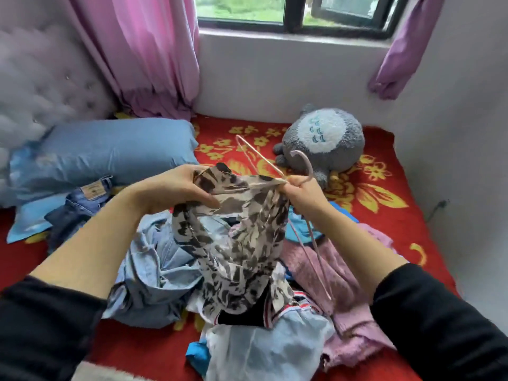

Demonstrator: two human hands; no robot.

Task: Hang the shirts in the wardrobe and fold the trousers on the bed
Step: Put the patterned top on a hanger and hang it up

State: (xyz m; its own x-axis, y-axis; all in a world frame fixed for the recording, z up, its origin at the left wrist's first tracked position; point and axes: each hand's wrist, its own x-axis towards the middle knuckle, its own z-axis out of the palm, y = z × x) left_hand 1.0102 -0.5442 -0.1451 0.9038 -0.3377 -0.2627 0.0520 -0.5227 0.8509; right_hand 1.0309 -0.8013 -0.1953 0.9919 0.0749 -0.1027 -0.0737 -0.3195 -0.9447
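leopard-print shirt point(242, 229) hangs at frame centre between both hands, left hand point(176, 188) pinching its top edge, right hand point(305, 196) clutching shirt and pink hanger point(275, 167) above the clothes pile point(170, 270) on the bed point(384, 193).

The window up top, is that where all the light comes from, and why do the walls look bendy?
Head view: soft daylight enters through the window, so the bed shows barely any hard shadows; the wide-angle lens curves walls and edges near the frame's sides; the left hand, the right hand, the patterned shirt and the pink hanger look slightly soft.
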